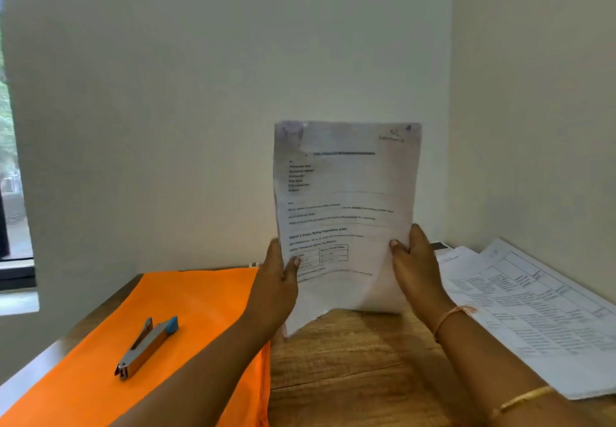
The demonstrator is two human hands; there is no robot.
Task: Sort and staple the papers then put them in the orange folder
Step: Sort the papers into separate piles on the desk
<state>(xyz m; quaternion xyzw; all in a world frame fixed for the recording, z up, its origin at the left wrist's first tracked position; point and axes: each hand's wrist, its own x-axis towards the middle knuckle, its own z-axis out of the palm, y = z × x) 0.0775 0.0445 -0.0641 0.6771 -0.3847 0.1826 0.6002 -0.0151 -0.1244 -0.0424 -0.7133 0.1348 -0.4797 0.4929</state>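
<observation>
We see both hands holding the printed papers (346, 193) upright in front of the wall, over the wooden surface (350, 360) and just right of the orange folder (186, 310). The left hand (278, 280) grips the btm-left edge w/ thumb on the front; the right hand (416, 266) grips the btm-right edge likewise. Top pg is a white form: small logo top right, underlined heading, short label lines, paragraphs, a small table low down; txt too blurred to read. Its btm-left corner hangs lower than the rest. The folder lies flat at left w/ a silver, blue-tipped stapler (146, 346) on it. More sheets (533, 313) w/ printed tables lie at right.
</observation>
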